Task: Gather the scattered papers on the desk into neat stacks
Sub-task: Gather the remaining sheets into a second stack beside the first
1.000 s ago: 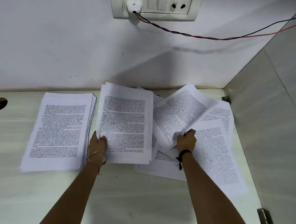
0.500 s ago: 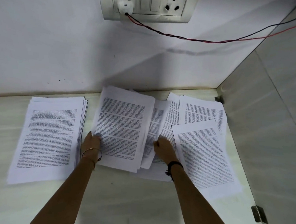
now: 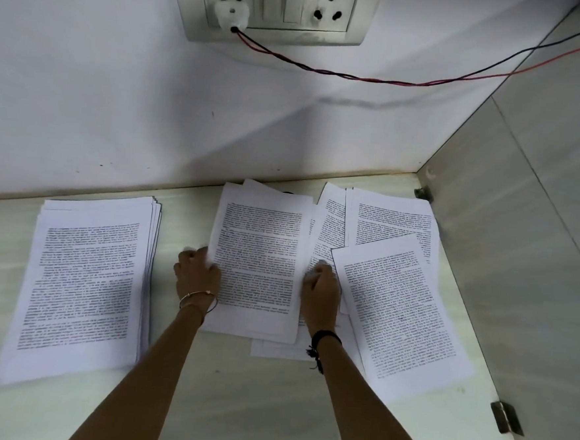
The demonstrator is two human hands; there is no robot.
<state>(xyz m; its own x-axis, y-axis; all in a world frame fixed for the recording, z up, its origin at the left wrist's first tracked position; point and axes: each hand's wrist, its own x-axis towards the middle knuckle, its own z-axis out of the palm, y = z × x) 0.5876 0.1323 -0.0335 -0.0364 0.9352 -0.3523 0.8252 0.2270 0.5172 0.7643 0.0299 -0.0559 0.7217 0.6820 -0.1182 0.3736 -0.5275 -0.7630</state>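
Note:
A squared stack of printed papers lies at the left of the pale desk. In the middle lies a smaller pile of printed sheets. My left hand grips its left edge, and my right hand holds its right edge, fingers curled. Loose sheets are spread to the right: one large page at the front and others overlapping behind it. More sheets stick out under the middle pile near my right wrist.
A white wall rises behind the desk with a socket panel and a red-and-black wire running right. A grey side panel closes the right, with metal brackets at its base.
My right hand laid a lifted sheet onto the middle pile and shifted left to its right edge. My left hand stays on the pile's left edge. The view has moved closer.

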